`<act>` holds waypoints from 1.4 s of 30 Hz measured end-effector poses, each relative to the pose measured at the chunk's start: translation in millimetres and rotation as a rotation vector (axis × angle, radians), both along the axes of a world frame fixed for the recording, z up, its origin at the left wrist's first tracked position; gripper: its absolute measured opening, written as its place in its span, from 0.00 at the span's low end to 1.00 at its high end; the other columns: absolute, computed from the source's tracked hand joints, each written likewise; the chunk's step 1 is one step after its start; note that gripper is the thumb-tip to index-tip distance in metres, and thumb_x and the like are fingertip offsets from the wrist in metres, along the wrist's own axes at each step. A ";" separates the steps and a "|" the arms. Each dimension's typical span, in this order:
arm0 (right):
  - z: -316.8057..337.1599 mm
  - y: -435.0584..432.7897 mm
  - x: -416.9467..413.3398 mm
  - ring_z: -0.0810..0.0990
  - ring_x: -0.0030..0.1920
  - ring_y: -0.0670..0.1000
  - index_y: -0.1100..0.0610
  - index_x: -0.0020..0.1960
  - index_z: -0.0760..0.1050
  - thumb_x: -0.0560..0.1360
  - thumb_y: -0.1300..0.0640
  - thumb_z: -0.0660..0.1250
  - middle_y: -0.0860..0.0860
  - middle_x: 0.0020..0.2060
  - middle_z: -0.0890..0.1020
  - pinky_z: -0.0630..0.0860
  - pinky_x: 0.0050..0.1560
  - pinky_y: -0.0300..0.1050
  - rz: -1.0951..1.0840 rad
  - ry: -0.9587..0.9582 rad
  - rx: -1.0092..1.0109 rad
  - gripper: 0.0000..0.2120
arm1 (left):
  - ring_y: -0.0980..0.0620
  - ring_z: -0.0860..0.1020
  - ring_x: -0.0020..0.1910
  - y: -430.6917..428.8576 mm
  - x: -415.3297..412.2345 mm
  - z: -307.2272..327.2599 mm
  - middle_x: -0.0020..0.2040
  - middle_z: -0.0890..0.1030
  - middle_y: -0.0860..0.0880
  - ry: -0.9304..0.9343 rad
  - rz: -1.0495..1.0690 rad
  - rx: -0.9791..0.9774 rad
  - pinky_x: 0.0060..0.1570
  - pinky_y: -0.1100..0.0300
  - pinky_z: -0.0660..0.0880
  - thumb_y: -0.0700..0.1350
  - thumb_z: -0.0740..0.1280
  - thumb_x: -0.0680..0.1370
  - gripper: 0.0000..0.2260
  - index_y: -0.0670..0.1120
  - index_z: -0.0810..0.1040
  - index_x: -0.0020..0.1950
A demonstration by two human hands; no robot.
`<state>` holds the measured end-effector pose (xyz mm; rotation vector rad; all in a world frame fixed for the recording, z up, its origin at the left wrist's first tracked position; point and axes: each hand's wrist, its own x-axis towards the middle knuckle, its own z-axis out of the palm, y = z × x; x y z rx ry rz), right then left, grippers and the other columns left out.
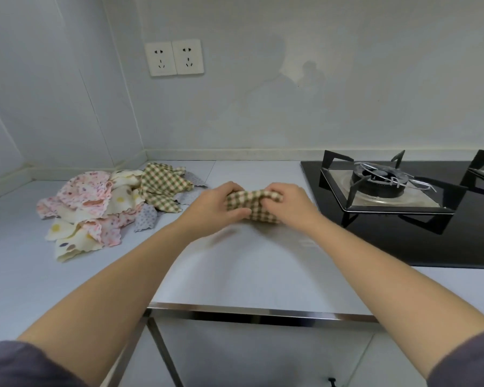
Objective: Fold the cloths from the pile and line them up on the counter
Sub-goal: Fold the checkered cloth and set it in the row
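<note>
I had my left hand (pixel 215 208) and right hand (pixel 288 205) clutching the bunched checked cloth (pixel 252 205) over the counter (pixel 235 275), right of the pile (pixel 109 202); limp and light, I judged it best pinched at the corners.

1. Pale glossy wall panels (pixel 319 79) meet in a corner at far left.
2. A white double wall socket (pixel 174 57) sits on the far wall.
3. A pale grey counter (pixel 235 269) with a metal near edge runs below.
4. A black glass gas hob (pixel 403 247) lies inset at right.
5. White cabinet fronts (pixel 263 358) show beneath.
</note>
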<state>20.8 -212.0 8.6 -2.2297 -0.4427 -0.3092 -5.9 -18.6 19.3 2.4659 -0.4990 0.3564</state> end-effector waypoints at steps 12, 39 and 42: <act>39.3 7.2 88.9 0.79 0.42 0.43 0.54 0.43 0.74 0.79 0.50 0.62 0.45 0.40 0.80 0.76 0.47 0.42 -0.097 0.236 0.693 0.10 | 0.58 0.65 0.31 -43.1 108.1 47.1 0.32 0.66 0.54 -0.071 0.318 -0.594 0.31 0.68 0.63 0.50 0.58 0.81 0.17 0.49 0.63 0.33; 240.0 -119.7 6.1 0.71 0.20 0.43 0.59 0.47 0.74 0.78 0.60 0.65 0.52 0.32 0.77 0.65 0.18 0.32 -0.430 0.851 1.045 0.02 | 0.58 0.74 0.20 -145.4 73.4 256.9 0.24 0.77 0.50 1.032 0.080 -0.833 0.20 0.67 0.71 0.42 0.65 0.79 0.06 0.42 0.75 0.44; 235.2 -168.1 -3.2 0.70 0.21 0.43 0.59 0.49 0.75 0.78 0.58 0.66 0.53 0.36 0.77 0.65 0.20 0.33 -0.479 0.768 0.943 0.04 | 0.54 0.79 0.25 -195.0 67.3 252.6 0.31 0.81 0.46 1.063 0.020 -0.749 0.25 0.64 0.76 0.46 0.64 0.80 0.08 0.41 0.77 0.48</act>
